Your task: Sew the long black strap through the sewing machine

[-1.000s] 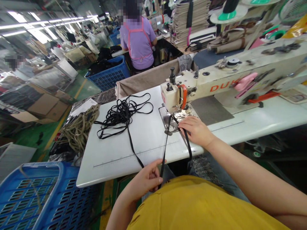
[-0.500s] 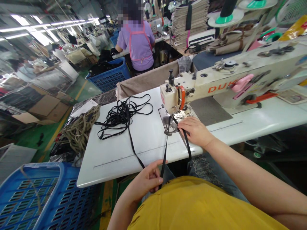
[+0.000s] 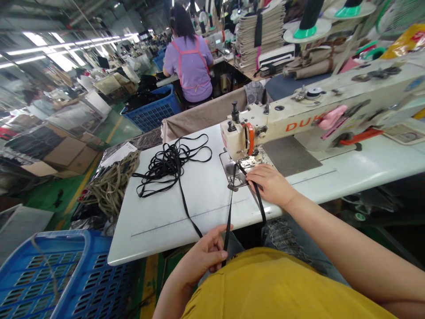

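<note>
A narrow black strap [image 3: 229, 212] runs from under the needle area of the sewing machine [image 3: 239, 139] down to my left hand [image 3: 212, 250], which is closed on it below the table's front edge. My right hand [image 3: 268, 184] lies by the needle plate, fingers pressed on another stretch of black strap [image 3: 260, 206] that hangs over the edge. A loose tangle of the same black strap [image 3: 171, 161] rests on the white tabletop [image 3: 212, 190] to the left, and one length of it leads toward my left hand.
A blue basket [image 3: 88, 248] stands at the lower left. Beside the table lies a bundle of tan straps [image 3: 116, 184]. Behind it, a person [image 3: 192, 66] in a purple shirt sits near another blue basket [image 3: 154, 108]. A stack of tan pieces [image 3: 247, 40] stands at the back.
The view has shifted slightly. Both hands keep nearly the same places on the black strap, and the tangle lies as before.
</note>
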The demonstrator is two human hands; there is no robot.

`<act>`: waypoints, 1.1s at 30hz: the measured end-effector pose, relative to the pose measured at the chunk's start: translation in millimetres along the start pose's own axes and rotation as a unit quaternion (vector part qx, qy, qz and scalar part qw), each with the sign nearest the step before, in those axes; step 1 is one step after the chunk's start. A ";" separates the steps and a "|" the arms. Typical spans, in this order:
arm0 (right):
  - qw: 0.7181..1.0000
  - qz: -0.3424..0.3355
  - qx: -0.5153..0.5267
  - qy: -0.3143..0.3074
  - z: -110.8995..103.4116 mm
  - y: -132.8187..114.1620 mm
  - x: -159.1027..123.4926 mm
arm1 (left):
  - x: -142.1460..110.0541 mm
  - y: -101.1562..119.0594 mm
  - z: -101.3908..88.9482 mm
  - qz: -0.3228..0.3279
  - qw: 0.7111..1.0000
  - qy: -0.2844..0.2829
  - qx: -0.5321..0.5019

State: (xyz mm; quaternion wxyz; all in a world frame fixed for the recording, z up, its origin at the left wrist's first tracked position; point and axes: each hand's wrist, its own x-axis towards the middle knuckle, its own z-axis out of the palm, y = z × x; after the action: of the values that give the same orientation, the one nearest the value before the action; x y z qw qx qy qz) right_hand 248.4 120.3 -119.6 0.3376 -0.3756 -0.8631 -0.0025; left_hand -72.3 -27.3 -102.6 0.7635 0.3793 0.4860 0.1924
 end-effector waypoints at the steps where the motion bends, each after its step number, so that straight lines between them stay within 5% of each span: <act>1: 1.000 -0.002 0.000 0.002 0.3 0.1 -0.2 | 0.8 -0.4 -0.3 0.001 1.000 -0.001 -0.011; 10: 1.000 0.007 0.015 -0.001 -1.7 0.4 -0.5 | 9.3 10.8 4.4 -0.012 0.996 -0.067 -0.052; 33: 1.000 0.001 0.008 0.002 -3.7 -1.6 -0.3 | 19.1 1.9 2.4 -0.015 0.994 -0.075 -0.079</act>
State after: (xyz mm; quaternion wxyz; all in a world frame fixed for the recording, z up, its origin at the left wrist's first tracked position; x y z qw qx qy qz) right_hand 249.7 118.0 -116.6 0.3420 -0.3741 -0.8620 0.0037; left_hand -61.3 -14.4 -112.0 0.8284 0.3237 0.4161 0.1892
